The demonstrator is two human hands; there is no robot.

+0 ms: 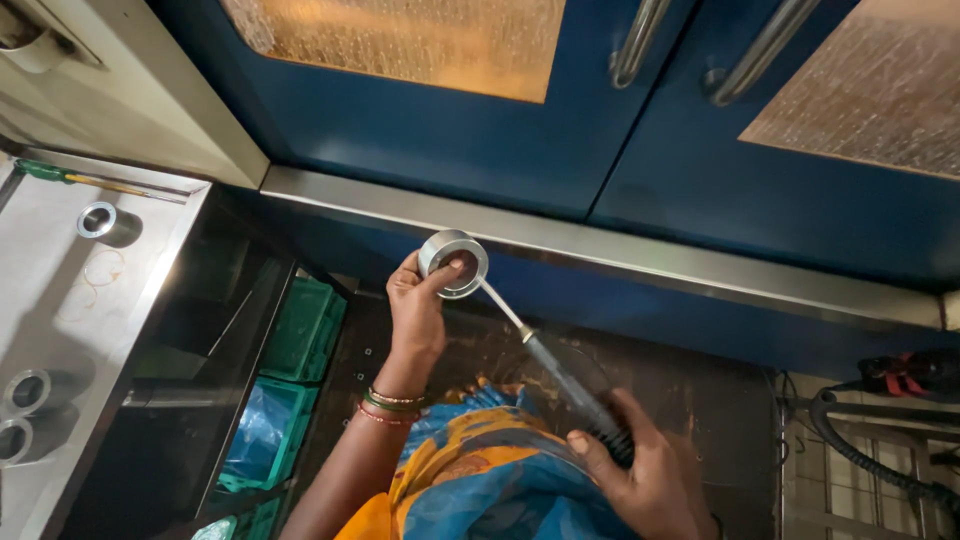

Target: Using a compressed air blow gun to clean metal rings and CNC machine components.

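1. Nearest to us, the right hand [640,470] is wrapped around the dark ribbed handle of a slim metal tool [560,375], fingers pressed together around it. Below it shows an orange and blue garment [490,480].

2. The tool's thin bright shaft slants up and to the left, and its tip sits at the rim of a short metal ring [453,263].

3. The left hand [415,305], bangles at the wrist, holds that ring up in the air in front of a steel ledge [600,250]; its grip pinches the ring, thumb inside the bore and fingers behind.

4. We judge the work to be under way on this one ring: the tool is in contact with it, and it has not been set down. Whether its inside is finished we cannot tell.

5. On the steel surface at the left, three similar metal sleeves [108,223] lie well apart from the hands: one near the far edge, two close together at the near left edge. We cannot tell whether they are worked or waiting. A green-handled tool [60,176] lies along the far edge.

6. Below that surface stand green crates [305,330], the nearer one holding a blue plastic bag [255,435]. No labels are legible.

7. Farthest off are blue cabinet doors [480,130] with frosted amber panes and steel handles; no signs show.
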